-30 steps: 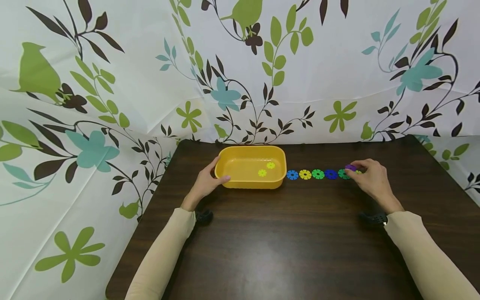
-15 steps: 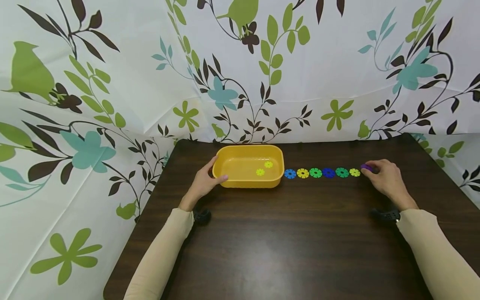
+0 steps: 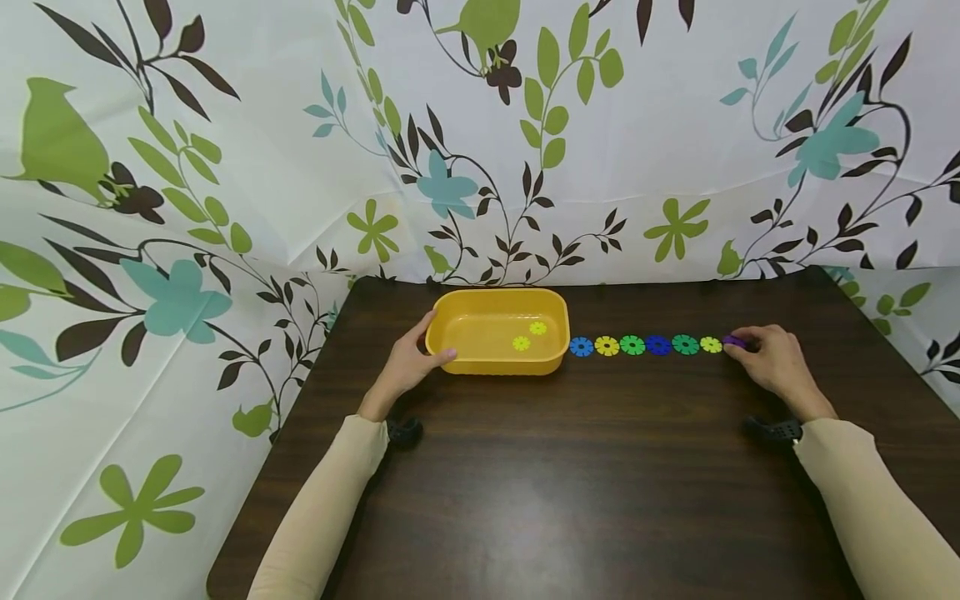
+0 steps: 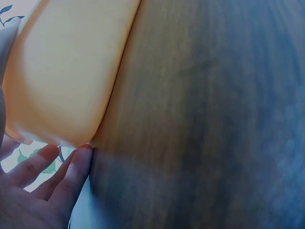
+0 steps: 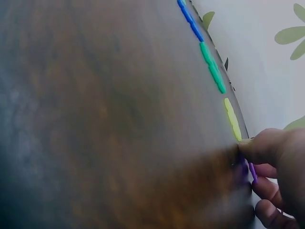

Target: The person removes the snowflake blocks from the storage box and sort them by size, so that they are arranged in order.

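My left hand [image 3: 405, 362] holds the left end of a yellow plastic tub [image 3: 498, 367], thumb over the front rim and fingers along its end wall. In the left wrist view those fingertips touch the tub [image 4: 71, 71] low down. Two yellow-green flower-shaped discs [image 3: 537, 328] lie inside it. At the right end of a row of flower discs, my right hand [image 3: 776, 367] pinches a purple flower disc [image 3: 734, 341]. In the right wrist view the purple disc [image 5: 253, 172] is tilted, partly hidden by the fingers, close beside the yellow-green disc [image 5: 232, 119].
From the tub rightward run a light blue disc [image 3: 581, 347], a yellow one [image 3: 607, 346], a green one, a dark blue one [image 3: 658, 345], another green one and a yellow-green one. They lie on a dark wooden table [image 3: 510, 483]. Behind it hangs a patterned cloth [image 3: 637, 167].
My right hand has carried the purple disc rightward past the yellow-green disc, then lowered it slightly at the row's end. My left hand still holds the tub. The view has shifted slightly.
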A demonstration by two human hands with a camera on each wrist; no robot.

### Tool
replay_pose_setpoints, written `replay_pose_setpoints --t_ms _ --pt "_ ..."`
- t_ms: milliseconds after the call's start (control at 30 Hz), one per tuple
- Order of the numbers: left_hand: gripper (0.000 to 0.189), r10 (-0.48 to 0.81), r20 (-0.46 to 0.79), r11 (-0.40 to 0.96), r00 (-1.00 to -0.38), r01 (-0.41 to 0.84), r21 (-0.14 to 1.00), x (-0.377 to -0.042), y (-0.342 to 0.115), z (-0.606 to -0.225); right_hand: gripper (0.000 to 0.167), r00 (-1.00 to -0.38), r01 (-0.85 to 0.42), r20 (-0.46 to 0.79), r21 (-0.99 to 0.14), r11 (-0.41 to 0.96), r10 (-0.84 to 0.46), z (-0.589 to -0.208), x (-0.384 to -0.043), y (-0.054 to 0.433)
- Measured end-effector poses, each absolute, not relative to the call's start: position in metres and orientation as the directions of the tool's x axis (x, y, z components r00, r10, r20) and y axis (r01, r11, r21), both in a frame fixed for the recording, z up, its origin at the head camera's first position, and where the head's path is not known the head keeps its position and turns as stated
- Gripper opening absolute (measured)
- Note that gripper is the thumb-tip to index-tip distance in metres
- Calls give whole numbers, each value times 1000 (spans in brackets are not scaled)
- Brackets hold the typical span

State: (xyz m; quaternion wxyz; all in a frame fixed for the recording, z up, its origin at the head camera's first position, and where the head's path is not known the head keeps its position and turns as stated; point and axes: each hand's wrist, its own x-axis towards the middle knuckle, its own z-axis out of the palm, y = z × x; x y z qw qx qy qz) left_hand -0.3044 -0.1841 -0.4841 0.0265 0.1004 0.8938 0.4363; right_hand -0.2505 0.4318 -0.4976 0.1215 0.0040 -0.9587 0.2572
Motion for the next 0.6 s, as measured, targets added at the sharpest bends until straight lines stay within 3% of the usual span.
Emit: replay_pose_setpoints --t_ms 600 --pt "101 200 39 588 -979 151 795 -305 -183 -483 47 -990 3 117 -532 847 77 -496 -251 437"
